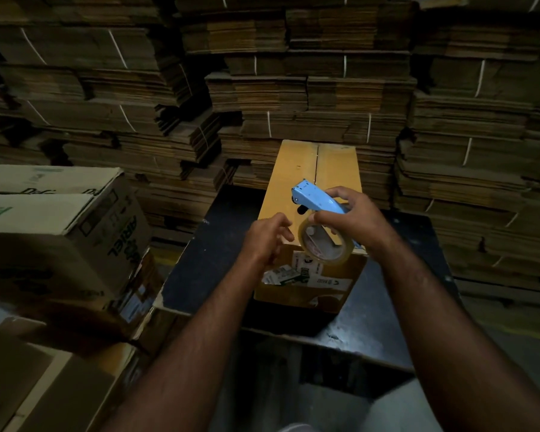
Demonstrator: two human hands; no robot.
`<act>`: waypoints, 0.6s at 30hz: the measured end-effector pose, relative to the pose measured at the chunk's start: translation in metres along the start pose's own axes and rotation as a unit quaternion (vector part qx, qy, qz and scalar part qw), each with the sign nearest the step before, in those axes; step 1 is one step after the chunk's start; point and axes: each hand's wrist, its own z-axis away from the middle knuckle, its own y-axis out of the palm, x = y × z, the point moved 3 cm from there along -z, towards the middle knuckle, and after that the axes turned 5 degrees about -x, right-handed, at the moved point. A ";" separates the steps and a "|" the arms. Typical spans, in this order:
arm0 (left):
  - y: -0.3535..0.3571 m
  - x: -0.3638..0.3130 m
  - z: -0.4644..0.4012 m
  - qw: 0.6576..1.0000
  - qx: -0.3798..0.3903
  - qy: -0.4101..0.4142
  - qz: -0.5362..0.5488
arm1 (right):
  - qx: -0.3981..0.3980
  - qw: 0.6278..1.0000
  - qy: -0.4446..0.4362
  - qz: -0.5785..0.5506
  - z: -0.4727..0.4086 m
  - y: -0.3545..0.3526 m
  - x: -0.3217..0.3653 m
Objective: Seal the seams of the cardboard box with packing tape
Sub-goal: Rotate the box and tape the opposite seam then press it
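Observation:
A tan cardboard box [296, 169] stands on a dark table [209, 254], its top flaps closed with a bare centre seam running away from me. Above its near end, my right hand [353, 219] grips a light blue tape dispenser [315, 196] that carries a roll of clear packing tape [325, 241]. My left hand [267, 236] hovers just left of the roll with fingers loosely bent toward it, holding nothing. Labels cover the box's near face.
Printed cardboard boxes [60, 232] are piled at the left, touching the table's corner. Tall stacks of flattened cardboard bundles [309, 88] form a wall behind and on both sides. The table's near edge is in front of me.

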 end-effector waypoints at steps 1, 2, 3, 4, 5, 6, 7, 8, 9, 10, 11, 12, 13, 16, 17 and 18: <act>0.000 -0.002 -0.001 0.997 -0.035 0.050 -0.043 | -0.003 1.000 0.002 0.005 0.000 0.000 0.000; 0.000 -0.003 -0.002 0.991 -0.062 0.089 -0.081 | -0.005 1.000 0.004 0.008 0.000 0.001 0.001; 0.000 -0.004 -0.005 0.984 -0.081 0.113 -0.107 | -0.005 1.000 0.007 0.010 -0.001 0.001 0.001; 0.000 -0.003 -0.007 0.980 -0.095 0.124 -0.126 | -0.005 1.000 0.008 0.011 -0.001 0.002 0.001; -0.001 -0.002 -0.009 0.976 -0.106 0.128 -0.143 | -0.005 1.000 0.008 0.013 -0.001 0.003 0.001; -0.001 -0.002 -0.011 0.971 -0.115 0.135 -0.159 | -0.005 1.000 0.007 0.016 -0.001 0.004 0.001; -0.002 -0.002 -0.013 0.966 -0.126 0.142 -0.177 | -0.006 1.000 0.006 0.019 -0.001 0.004 0.001; -0.002 -0.002 -0.014 0.960 -0.139 0.148 -0.195 | -0.007 1.000 0.006 0.023 -0.001 0.004 0.001; -0.003 -0.003 -0.014 0.953 -0.154 0.152 -0.214 | -0.007 1.000 0.006 0.023 -0.001 0.004 0.000; -0.004 -0.003 -0.013 0.945 -0.168 0.154 -0.233 | -0.007 1.000 0.004 0.021 0.000 0.004 0.000; -0.005 -0.004 -0.012 0.939 -0.179 0.155 -0.250 | -0.006 1.000 0.002 0.018 0.000 0.004 0.000; -0.006 -0.005 -0.011 0.935 -0.187 0.157 -0.259 | -0.004 1.000 0.000 0.017 0.001 0.004 0.001; -0.007 -0.007 -0.010 0.934 -0.190 0.154 -0.260 | -0.004 1.000 -0.002 0.017 0.001 0.004 0.000; -0.003 -0.008 -0.014 0.978 -0.108 0.095 -0.151 | 0.005 1.000 0.000 0.016 0.002 0.002 -0.001; -0.001 -0.009 -0.013 0.993 -0.059 0.050 -0.084 | 0.010 1.000 0.001 0.016 0.002 0.002 -0.002; 0.000 -0.009 -0.012 1.000 -0.013 0.009 -0.022 | 0.013 1.000 0.001 0.017 0.003 0.001 -0.002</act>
